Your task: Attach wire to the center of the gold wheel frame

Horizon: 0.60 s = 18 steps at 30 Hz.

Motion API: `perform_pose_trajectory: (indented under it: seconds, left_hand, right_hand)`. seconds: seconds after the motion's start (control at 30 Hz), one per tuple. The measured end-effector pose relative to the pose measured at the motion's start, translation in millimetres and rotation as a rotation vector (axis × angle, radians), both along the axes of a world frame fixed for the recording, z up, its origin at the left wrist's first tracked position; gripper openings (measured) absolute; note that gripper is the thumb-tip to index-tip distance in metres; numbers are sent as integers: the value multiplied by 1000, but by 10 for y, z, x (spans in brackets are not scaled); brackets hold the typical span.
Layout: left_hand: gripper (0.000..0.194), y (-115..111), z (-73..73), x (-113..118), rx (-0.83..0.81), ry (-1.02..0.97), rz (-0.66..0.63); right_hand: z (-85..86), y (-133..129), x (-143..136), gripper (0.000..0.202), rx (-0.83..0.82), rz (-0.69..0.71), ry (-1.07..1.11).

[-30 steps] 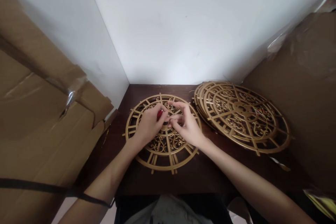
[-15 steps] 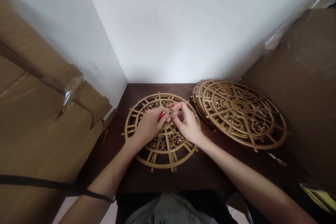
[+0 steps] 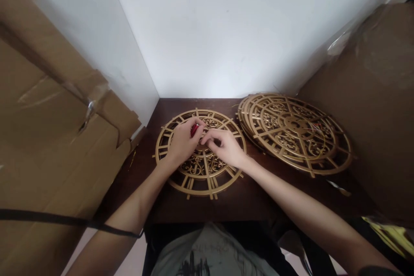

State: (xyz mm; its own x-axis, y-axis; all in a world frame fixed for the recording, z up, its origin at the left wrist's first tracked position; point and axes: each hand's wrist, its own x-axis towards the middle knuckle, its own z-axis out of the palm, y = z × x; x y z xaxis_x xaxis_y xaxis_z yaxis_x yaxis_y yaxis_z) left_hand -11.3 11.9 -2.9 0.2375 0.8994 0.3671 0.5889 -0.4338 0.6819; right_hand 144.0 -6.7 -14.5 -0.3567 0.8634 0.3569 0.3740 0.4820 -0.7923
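A round gold openwork clock face, with bars like Roman numerals and scrollwork, lies flat on the dark table before me. Over its middle, my left hand is closed around a small red object; only a bit of it shows, so its kind is unclear. Just to the right, my right hand has its thumb and fingers pinched together, close to the left fingertips. Whatever lies in that pinch is hidden.
More gold clock faces are stacked at the right, with a thin yellow cord on top. A small brush-like tool lies in front of them. Cardboard walls the left side; a brown carton stands right. A white wall closes the back.
My left hand has turned and shifted slightly away from me, covering more of the red object. The right fingers have curled in and moved a little left. The view has tilted slightly.
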Motion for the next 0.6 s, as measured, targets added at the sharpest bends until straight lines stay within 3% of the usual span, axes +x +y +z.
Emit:
perform_pose_trajectory:
  seconds: [0.23,0.43,0.6]
  left_hand:
    - [19,-37,38,19,99,-89,28]
    - [20,-42,42,23,131,-138,65]
    - [22,-83,32,42,69,-216,12]
  right_hand:
    - [5,104,-156,10,-60,-5,-105]
    - [-102,123,-194,8,74,47,-164]
    - [-132,111,-194,3,92,40,-206]
